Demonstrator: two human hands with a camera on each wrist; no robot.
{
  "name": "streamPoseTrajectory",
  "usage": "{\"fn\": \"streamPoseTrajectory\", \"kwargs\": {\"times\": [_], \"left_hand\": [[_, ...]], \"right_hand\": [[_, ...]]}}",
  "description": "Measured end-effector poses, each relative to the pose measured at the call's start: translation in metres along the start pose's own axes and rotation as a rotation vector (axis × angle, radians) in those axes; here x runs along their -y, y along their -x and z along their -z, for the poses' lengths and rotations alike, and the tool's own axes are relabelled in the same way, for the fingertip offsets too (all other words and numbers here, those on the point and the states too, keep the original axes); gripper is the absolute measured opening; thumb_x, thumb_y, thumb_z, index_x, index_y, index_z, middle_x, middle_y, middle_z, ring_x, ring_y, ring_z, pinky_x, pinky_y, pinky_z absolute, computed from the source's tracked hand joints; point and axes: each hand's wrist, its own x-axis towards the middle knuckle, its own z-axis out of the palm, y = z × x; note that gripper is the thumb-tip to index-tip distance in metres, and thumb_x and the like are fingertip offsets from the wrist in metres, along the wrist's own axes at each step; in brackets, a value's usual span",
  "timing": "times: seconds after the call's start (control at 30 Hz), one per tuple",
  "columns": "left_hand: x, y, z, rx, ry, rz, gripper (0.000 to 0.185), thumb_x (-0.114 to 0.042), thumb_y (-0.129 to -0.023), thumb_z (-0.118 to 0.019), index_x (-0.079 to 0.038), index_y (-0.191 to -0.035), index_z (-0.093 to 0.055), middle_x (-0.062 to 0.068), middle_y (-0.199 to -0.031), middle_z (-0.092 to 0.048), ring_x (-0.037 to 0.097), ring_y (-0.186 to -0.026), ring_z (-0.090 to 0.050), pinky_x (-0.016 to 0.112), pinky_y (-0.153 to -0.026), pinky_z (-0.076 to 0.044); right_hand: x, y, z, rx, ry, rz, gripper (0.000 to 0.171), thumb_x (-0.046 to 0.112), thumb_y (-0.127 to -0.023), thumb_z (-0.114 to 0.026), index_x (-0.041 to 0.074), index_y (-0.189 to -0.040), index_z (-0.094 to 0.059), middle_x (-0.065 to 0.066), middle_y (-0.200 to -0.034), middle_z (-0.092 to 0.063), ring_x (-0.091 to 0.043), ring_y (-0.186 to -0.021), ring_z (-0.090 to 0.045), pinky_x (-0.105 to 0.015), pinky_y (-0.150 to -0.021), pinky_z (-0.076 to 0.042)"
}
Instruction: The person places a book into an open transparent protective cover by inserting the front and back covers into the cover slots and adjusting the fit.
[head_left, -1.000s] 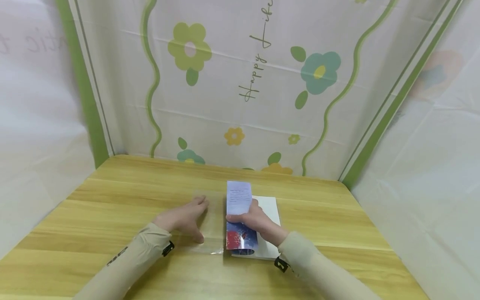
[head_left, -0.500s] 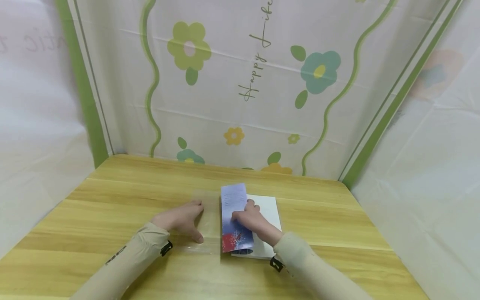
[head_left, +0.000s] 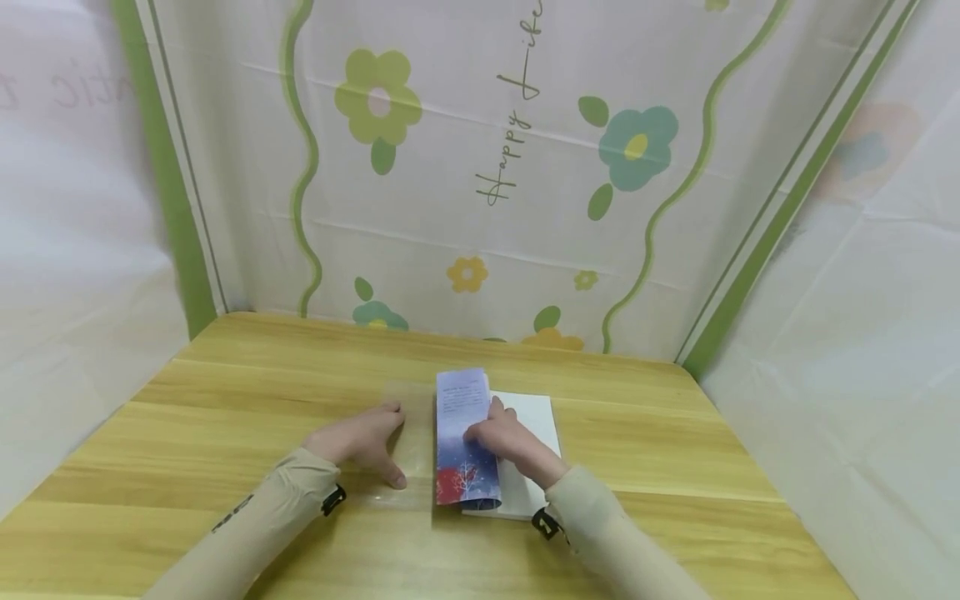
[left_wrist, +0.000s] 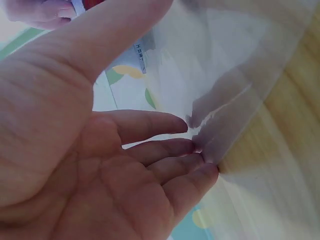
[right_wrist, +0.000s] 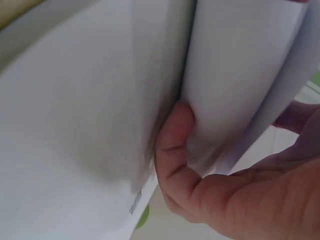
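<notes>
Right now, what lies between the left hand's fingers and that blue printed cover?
A clear sheet, seemingly plastic, lies on the wooden table there; the head view shows it faintly.

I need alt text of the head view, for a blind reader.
A person's right hand grips a blue printed flap over a white book on a wooden table, and the left hand touches clear plastic beside the flap. A flowered curtain hangs behind.
</notes>
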Motion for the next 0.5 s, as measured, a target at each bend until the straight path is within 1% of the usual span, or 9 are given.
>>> {"fn": "streamPoseTrajectory", "kwargs": {"times": [0.07,0.13,0.17,0.27,0.33,0.4,0.5], "left_hand": [[0.001,0.000,0.000,-0.003,-0.003,-0.008,0.106,-0.031,-0.065,-0.093,0.015,-0.142,-0.036,0.034,-0.151,-0.026,0.046,-0.138,-0.027,0.052,-0.114,-0.024],[0.001,0.000,0.000,-0.005,-0.009,-0.019,0.105,-0.032,-0.065,-0.093,0.015,-0.141,-0.038,0.034,-0.150,-0.027,0.046,-0.138,-0.029,0.052,-0.114,-0.025],[0.001,0.000,0.000,-0.007,-0.012,-0.024,0.105,-0.032,-0.064,-0.093,0.014,-0.141,-0.039,0.034,-0.150,-0.028,0.046,-0.137,-0.029,0.052,-0.113,-0.025],[0.002,0.000,0.000,-0.011,-0.018,-0.039,0.103,-0.033,-0.064,-0.093,0.014,-0.139,-0.041,0.035,-0.148,-0.029,0.047,-0.136,-0.030,0.053,-0.113,-0.026],[0.003,-0.001,0.000,-0.014,-0.023,-0.046,0.102,-0.033,-0.063,-0.093,0.014,-0.138,-0.043,0.035,-0.147,-0.031,0.047,-0.135,-0.032,0.052,-0.112,-0.027],[0.003,-0.001,-0.001,-0.014,-0.028,-0.044,0.101,-0.034,-0.064,-0.093,0.014,-0.138,-0.044,0.035,-0.147,-0.032,0.046,-0.135,-0.033,0.052,-0.112,-0.028],[0.003,-0.001,0.000,-0.010,-0.027,-0.039,0.101,-0.034,-0.063,-0.093,0.013,-0.138,-0.044,0.034,-0.148,-0.032,0.045,-0.136,-0.033,0.052,-0.112,-0.028]], "right_hand": [[-0.002,0.000,0.001,-0.015,0.008,0.017,0.086,0.013,-0.076,-0.074,-0.005,-0.147,-0.027,-0.030,-0.119,-0.043,-0.036,-0.101,-0.046,-0.050,-0.086,-0.047],[-0.004,-0.002,0.001,-0.031,0.052,0.045,0.101,0.015,-0.077,-0.078,-0.001,-0.154,-0.015,-0.032,-0.122,-0.041,-0.036,-0.100,-0.049,-0.048,-0.081,-0.051],[-0.004,-0.002,0.002,-0.029,0.077,0.063,0.104,0.016,-0.078,-0.079,0.000,-0.155,-0.011,-0.032,-0.122,-0.042,-0.035,-0.098,-0.050,-0.045,-0.077,-0.053],[-0.004,-0.003,0.003,-0.006,0.182,0.118,0.100,0.018,-0.079,-0.079,0.000,-0.155,-0.018,-0.027,-0.113,-0.048,-0.032,-0.093,-0.050,-0.037,-0.058,-0.055],[-0.002,-0.002,0.004,0.017,0.233,0.141,0.097,0.019,-0.079,-0.079,-0.002,-0.154,-0.020,-0.025,-0.109,-0.050,-0.029,-0.089,-0.049,-0.034,-0.049,-0.054],[0.002,-0.001,0.004,0.031,0.254,0.142,0.099,0.018,-0.079,-0.079,-0.001,-0.155,-0.018,-0.027,-0.109,-0.049,-0.027,-0.082,-0.051,-0.034,-0.044,-0.053],[0.006,0.001,0.004,0.035,0.247,0.126,0.103,0.015,-0.078,-0.078,0.005,-0.157,-0.013,-0.032,-0.113,-0.044,-0.026,-0.065,-0.056,-0.037,-0.042,-0.053]]}}
